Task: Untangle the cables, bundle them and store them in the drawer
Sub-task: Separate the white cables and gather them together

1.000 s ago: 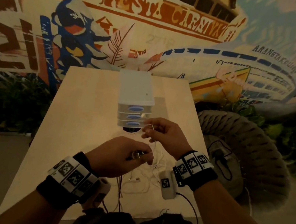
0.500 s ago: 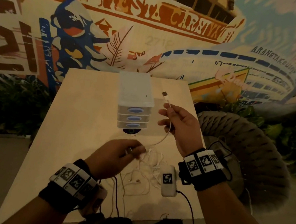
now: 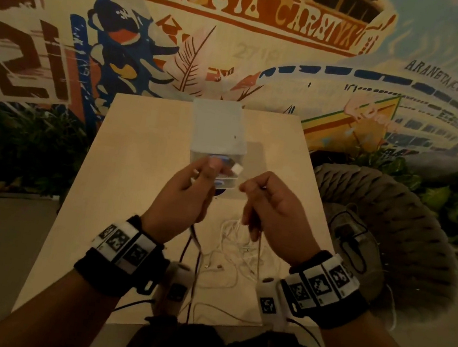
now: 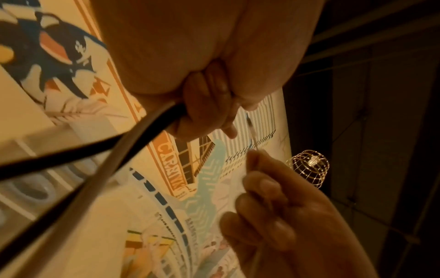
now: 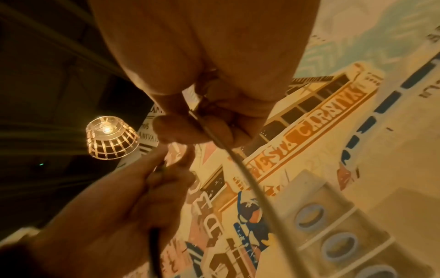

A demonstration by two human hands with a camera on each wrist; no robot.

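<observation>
Both hands are raised side by side in front of the white drawer unit. My left hand grips a white cable whose white plug sticks out past its fingers, and a black cable hangs from the same fist. My right hand pinches the white cable a short way along; a taut stretch runs between the hands. A tangle of white cables lies on the table under the hands. The drawers' blue handles show in the right wrist view; all drawers look closed.
The pale wooden table stands against a painted mural wall. A round woven seat with a dark cable on it sits right of the table. A lit cage lamp hangs overhead. Plants line the floor on both sides.
My left hand has risen from the tangle to in front of the drawers. My right hand dropped from its raised position and came in close beside it; the plug now sits at the left hand.
</observation>
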